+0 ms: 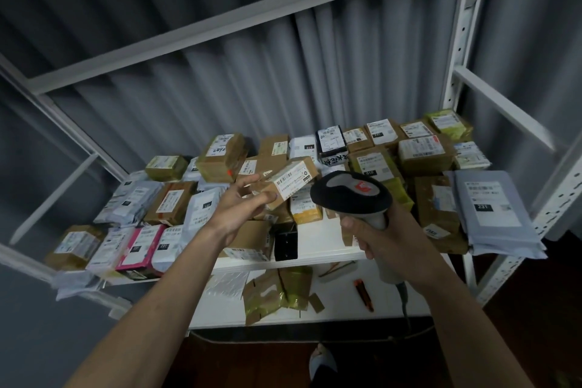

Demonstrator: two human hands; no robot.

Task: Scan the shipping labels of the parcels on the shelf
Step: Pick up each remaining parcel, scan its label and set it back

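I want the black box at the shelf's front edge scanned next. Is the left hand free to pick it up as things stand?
Probably not yet: the left hand already grips a small cardboard parcel held up to the scanner. The black box sits unobstructed just below that forearm.

One head-worn wide-angle view looks forward and down from close above the shelf (327, 253), which fills the middle of the frame. Both forearms reach in from the bottom edge. The curtain (239, 79) closes the background, and the floor (252, 359) shows below.
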